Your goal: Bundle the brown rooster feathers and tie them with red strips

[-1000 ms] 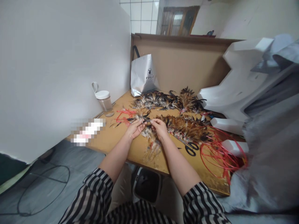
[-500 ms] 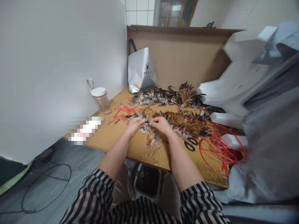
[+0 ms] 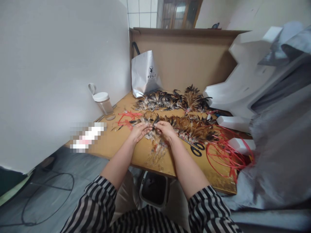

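Observation:
Over the middle of the wooden table (image 3: pixel 143 155), my left hand (image 3: pixel 140 131) and my right hand (image 3: pixel 165 129) work close together, fingertips almost meeting. Feathers (image 3: pixel 148 120) stick up from the pinched fingers of my left hand. Thumb and forefinger of my right hand pinch a dark feather (image 3: pixel 153 124) beside them. Pale, wispy loose feathers (image 3: pixel 157 152) lie just below both hands. To the right of my right hand spreads a row of brown feathers (image 3: pixel 194 126), with black-handled scissors (image 3: pixel 197 149) at its near edge.
Behind lies a pile of dark feathers (image 3: pixel 160 100) by a silver bag (image 3: pixel 145 74). A lidded jar (image 3: pixel 105 103) stands left. Red plastic strips (image 3: pixel 225 155) tangle at right near white foam pieces (image 3: pixel 240 145). A black bin (image 3: pixel 154 189) sits below the table edge.
My right hand has shifted slightly left, its fingers still pinched near the left hand's fingertips. The whole view has shifted slightly. The feather piles and scissors lie as before.

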`<state>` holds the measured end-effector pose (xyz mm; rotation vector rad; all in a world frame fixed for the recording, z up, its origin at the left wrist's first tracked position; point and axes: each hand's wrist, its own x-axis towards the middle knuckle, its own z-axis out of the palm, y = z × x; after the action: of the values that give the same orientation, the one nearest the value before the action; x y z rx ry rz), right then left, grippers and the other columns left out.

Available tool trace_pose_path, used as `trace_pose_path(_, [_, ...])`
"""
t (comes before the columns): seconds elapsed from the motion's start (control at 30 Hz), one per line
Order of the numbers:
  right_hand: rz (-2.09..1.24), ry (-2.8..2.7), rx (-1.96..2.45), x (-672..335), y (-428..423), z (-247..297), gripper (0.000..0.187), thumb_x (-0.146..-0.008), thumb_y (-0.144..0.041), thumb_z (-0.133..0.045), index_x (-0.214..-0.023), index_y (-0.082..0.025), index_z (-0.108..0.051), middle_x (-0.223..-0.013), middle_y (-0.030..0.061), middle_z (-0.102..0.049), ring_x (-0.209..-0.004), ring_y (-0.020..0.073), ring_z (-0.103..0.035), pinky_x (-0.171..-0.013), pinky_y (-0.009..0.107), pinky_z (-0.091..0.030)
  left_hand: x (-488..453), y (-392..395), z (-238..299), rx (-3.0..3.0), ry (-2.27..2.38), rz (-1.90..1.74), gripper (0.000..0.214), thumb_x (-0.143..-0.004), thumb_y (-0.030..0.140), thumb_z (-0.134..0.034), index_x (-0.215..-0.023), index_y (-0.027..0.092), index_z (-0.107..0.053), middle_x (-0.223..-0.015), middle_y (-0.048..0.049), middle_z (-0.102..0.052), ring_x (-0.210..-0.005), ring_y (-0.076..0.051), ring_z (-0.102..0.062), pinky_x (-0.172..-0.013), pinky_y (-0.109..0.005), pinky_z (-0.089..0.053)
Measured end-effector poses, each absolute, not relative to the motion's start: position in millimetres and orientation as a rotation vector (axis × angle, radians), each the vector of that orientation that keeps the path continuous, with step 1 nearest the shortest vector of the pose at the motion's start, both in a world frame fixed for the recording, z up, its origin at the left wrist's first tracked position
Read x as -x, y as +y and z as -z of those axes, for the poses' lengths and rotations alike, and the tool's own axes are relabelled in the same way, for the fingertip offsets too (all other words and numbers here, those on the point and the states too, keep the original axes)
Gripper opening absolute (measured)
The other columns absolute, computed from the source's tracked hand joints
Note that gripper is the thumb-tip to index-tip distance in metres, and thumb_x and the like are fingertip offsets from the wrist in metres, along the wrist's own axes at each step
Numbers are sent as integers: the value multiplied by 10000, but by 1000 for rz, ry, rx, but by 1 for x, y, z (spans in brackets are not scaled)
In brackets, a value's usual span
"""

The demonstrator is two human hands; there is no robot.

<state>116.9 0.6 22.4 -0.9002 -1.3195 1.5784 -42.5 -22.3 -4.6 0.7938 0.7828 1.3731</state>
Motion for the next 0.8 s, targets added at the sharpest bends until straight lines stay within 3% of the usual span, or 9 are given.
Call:
trace_pose_path(0.17, [-1603,-1195,897,-109,1,-14,319,-485,-352,-726,-578,-173,-480,-411,-84,-412,-375,45,-335,-377,176,-218,38,-26,4,-828,793,-1315,132,-718,149,-619,-822,68,-628,-758,-112,-674,-615,-126,-638,-517,-161,-483])
trace_pose_path(0.8, [-1428,-1364,1034,-104,-5,-17,296,-509,-393,-677,-610,-172,-507,-438,-82,-449,-370,49,-320,-385,192,-223,35,-25,7,-897,891,-1277,141,-673,206,-666,-676,73,-620,-595,-55,-628,-453,-57,-546,-440,-135,-430])
